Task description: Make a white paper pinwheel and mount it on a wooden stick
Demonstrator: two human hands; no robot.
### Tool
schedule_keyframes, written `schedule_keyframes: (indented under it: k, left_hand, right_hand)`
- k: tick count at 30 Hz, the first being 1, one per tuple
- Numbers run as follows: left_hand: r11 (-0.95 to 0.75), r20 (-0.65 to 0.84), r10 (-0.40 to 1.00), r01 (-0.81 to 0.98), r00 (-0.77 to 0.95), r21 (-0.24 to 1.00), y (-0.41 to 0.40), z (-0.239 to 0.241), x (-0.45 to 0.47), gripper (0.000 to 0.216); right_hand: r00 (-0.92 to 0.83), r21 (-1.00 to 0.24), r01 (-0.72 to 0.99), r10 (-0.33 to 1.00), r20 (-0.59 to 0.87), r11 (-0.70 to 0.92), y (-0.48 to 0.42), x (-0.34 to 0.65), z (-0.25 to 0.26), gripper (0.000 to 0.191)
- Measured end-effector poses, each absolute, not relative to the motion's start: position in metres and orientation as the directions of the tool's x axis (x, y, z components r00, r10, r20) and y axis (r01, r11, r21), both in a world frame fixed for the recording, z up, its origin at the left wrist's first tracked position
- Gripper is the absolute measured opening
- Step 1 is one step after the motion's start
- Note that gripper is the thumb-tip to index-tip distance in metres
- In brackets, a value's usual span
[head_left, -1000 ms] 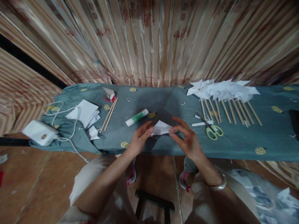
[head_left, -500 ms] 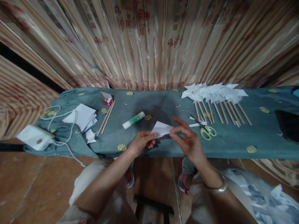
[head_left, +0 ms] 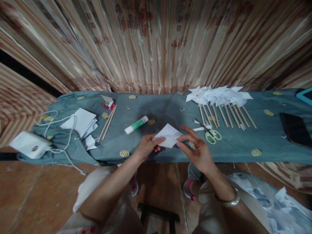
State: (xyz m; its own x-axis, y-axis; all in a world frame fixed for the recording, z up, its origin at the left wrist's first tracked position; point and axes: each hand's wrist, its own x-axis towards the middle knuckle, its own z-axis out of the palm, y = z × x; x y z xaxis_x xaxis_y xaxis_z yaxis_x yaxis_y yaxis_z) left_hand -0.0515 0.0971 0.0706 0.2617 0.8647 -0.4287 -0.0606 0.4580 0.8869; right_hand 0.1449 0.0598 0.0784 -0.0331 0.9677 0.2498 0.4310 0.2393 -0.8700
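Your left fingers (head_left: 159, 140) and right fingers (head_left: 186, 137), pinched closed at opposite corners, now hold the paper (head_left: 168, 132) unfolded, its creased face exposed.

My paper (head_left: 168, 134) is white, my glue stick (head_left: 136, 125) white and green; spotted yellow ovals (head_left: 124, 153) pattern my blue-grey worktop cloth (head_left: 231, 146).

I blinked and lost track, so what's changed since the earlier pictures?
The white paper, a triangle before, now spreads into a diamond. The left hand has shifted its grip, thumb on top; the right hand still pinches its right corner. The glue stick, scissors and paper pinwheels stayed put.
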Motion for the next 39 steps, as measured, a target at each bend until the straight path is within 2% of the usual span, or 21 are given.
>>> schedule_keyframes:
  k: [4,7,12,16,19,23,29,34,37,39]
  left_hand:
    - [0.434,-0.412,0.880,-0.052,0.236,0.899,0.098,0.070,-0.049,0.041]
    - [0.430,-0.410,0.881,-0.036,0.236,0.902,0.098,0.070,-0.047,0.040]
    - [0.423,-0.409,0.882,-0.012,0.235,0.906,0.099,0.071,-0.044,0.040]
    - [0.410,-0.398,0.889,-0.009,0.229,0.912,0.099,0.074,-0.041,0.040]
    - [0.400,-0.387,0.890,-0.007,0.240,0.916,0.098,0.075,-0.038,0.040]
    - [0.389,-0.374,0.895,-0.012,0.244,0.921,0.095,0.075,-0.037,0.040]
    - [0.369,-0.360,0.903,0.004,0.233,0.929,0.097,0.073,-0.038,0.040]
    - [0.357,-0.348,0.909,0.001,0.229,0.934,0.099,0.072,-0.041,0.040]
    - [0.345,-0.335,0.913,-0.003,0.232,0.939,0.100,0.072,-0.041,0.041]
    - [0.332,-0.321,0.918,-0.008,0.231,0.943,0.100,0.071,-0.041,0.041]
  right_hand:
    - [-0.052,-0.859,0.459,0.972,0.229,0.227,0.057,0.151,0.082,0.017]
    - [0.025,-0.800,0.576,0.974,0.223,0.168,0.061,0.168,0.082,0.024]
    - [0.247,-0.502,0.861,0.934,0.259,-0.088,0.070,0.211,0.074,0.031]
    - [0.233,-0.324,0.936,0.929,0.288,-0.135,0.072,0.234,0.061,0.031]
    - [0.207,-0.255,0.958,0.934,0.291,-0.133,0.073,0.239,0.048,0.031]
    - [0.206,-0.263,0.957,0.929,0.308,-0.125,0.074,0.239,0.041,0.028]
    - [0.261,-0.193,0.952,0.960,0.106,-0.237,0.080,0.237,0.055,0.030]
    - [0.281,-0.168,0.950,0.955,0.098,-0.263,0.078,0.234,0.064,0.036]
    - [0.324,-0.289,0.914,0.942,0.091,-0.286,0.077,0.233,0.065,0.030]
    - [0.353,-0.491,0.825,0.933,0.063,-0.279,0.078,0.233,0.064,0.024]
